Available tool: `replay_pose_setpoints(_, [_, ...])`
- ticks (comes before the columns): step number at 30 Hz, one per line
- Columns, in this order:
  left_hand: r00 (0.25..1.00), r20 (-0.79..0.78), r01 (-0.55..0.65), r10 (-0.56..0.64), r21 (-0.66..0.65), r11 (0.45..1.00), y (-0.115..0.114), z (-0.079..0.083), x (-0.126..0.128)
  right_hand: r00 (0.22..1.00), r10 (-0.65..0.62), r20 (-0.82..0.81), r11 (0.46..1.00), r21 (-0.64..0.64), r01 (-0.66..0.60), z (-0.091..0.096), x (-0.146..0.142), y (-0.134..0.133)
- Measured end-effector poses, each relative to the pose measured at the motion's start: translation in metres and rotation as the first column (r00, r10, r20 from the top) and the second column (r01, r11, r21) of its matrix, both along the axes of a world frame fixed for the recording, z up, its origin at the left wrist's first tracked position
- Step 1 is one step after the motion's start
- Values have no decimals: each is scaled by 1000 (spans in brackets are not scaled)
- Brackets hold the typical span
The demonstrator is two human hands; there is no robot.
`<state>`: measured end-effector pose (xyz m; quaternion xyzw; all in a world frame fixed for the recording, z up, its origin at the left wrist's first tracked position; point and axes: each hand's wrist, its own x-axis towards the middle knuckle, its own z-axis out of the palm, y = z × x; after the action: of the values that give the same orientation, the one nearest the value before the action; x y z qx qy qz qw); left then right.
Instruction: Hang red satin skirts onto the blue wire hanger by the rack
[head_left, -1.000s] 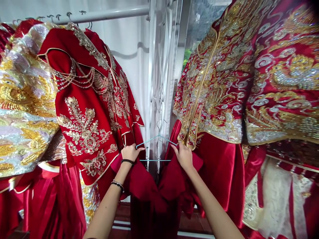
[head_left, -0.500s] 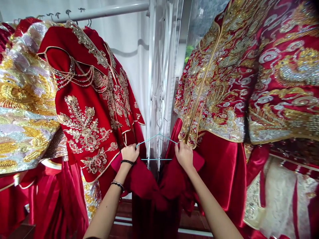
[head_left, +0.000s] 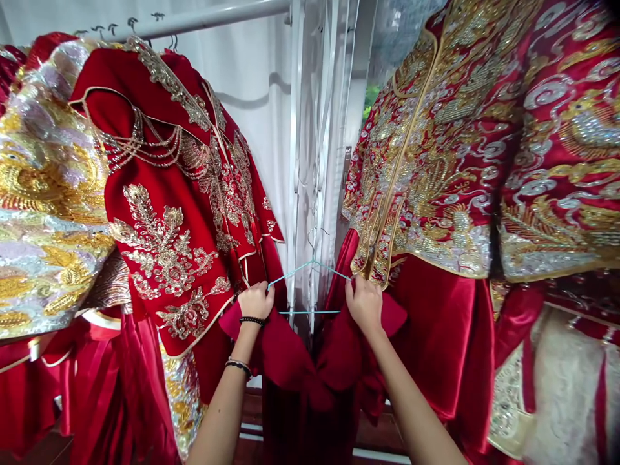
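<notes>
nearest are two bare forearms reaching forward, with a beaded bracelet (head_left: 252, 320) and a dark band (head_left: 239, 365) around the left wrist. the left hand (head_left: 255, 301) and the right hand (head_left: 367, 303) are closed on the two sloping arms of a pale blue wire hanger (head_left: 310, 312), seemingly pinching cloth there too. the dark red dress (head_left: 289, 355) is between and below them, its wide ruffled top spread out and its skirt dropping in the gap between the rows of clothes.

what has changed is slight: a second ago the thumbs stuck out toward the middle of the hanger, and now they lie in against the fingers. i judge the grip to be firmer, with dress and hanger managed as one piece and neither side let go. the hook stands upright; whether it rests on anything, i cannot tell.

to the left hang a red jacket (head_left: 159, 148) with silvery beadwork and a gold and silver top (head_left: 53, 213); to the right, a gold-embroidered jacket (head_left: 411, 187) over a red satin skirt (head_left: 440, 323). behind are a white post (head_left: 294, 129), a rail (head_left: 227, 18) and, farthest, a white curtain (head_left: 247, 135).
</notes>
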<state>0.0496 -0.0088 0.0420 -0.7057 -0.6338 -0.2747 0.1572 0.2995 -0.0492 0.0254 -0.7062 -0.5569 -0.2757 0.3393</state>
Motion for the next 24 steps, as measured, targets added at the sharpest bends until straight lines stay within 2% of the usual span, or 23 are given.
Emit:
replay_pose_setpoints(11, [1000,9,-14,14,22,1000,-6,2,0,998,4,57,996,90,-10,-4,4,3])
replay_pose_setpoints(24, [1000,-8,-26,27,18,999,-5,4,-1,1000,-8,26,998,60,6,0,0,0])
